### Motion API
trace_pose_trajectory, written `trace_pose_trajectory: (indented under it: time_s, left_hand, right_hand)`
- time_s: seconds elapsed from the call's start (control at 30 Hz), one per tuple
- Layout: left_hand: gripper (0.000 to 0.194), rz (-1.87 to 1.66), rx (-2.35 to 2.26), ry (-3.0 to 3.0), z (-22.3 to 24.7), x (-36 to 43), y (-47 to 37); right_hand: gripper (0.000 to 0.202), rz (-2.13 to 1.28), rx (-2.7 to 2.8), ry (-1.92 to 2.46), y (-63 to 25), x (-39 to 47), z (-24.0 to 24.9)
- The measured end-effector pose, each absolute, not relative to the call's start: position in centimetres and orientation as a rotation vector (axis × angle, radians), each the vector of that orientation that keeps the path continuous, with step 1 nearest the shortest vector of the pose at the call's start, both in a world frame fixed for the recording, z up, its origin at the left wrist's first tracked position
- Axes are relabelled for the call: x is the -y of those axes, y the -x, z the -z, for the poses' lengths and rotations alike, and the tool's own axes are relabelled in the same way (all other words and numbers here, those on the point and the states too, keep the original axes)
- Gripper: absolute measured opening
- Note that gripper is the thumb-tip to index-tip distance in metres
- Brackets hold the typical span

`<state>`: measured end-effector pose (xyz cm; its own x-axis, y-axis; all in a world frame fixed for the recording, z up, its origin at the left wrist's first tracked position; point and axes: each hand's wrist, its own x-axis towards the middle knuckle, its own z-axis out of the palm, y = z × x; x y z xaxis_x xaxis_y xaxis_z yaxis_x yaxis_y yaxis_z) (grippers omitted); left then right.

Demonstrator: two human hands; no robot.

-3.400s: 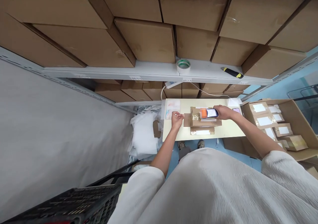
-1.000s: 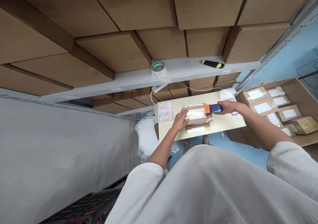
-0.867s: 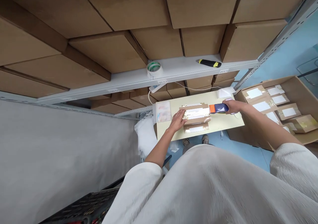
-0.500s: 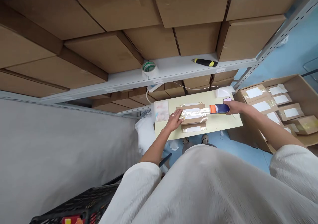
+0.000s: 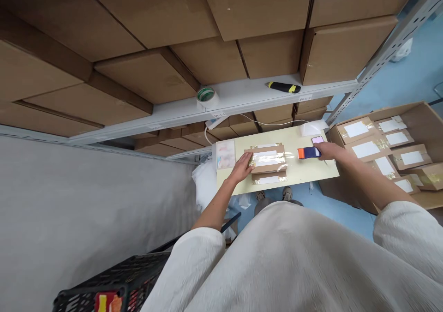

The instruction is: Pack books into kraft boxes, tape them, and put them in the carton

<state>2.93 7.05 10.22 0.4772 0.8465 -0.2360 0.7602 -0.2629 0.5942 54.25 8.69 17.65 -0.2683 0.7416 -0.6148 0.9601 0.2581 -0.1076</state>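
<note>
A small cardboard box (image 5: 267, 159) with a white label and clear tape lies on the pale yellow table (image 5: 294, 180). My left hand (image 5: 242, 165) rests on its left end, fingers lying over the edge. To the right, my right hand (image 5: 326, 150) is wrapped round a blue and orange tape dispenser (image 5: 309, 153), apart from the box. A loose bit of clear tape reaches past the box's right end. Just in front of the box is another labelled box (image 5: 269, 178), and a third shows partly behind it.
A large carton (image 5: 363, 201) of labelled boxes stands at the right. The shelf (image 5: 242, 93) holds cartons, a tape roll (image 5: 206, 95) and a cutter (image 5: 284, 87). A phone (image 5: 317, 140) lies beside my right hand. A black crate (image 5: 121, 275) is at lower left.
My right hand has moved slightly right with the dispenser, and the tape strip that ran from it to the box no longer joins them. My left hand stays on the box.
</note>
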Motion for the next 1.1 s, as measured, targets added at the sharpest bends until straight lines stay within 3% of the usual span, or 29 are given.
trace_pose_trajectory:
  time_s: [0.83,1.1]
  left_hand:
    - [0.076,-0.267,-1.288,-1.997,-10.7,-6.8,-3.7]
    - [0.075,-0.294,-1.259,-2.024,-10.5,-6.5,-3.6]
  right_hand:
    - [0.065,0.339,-1.935,-1.629,-38.8,-8.4,-14.9]
    - [0.069,0.552,-1.776,-1.790,-41.4,-8.7,-13.5]
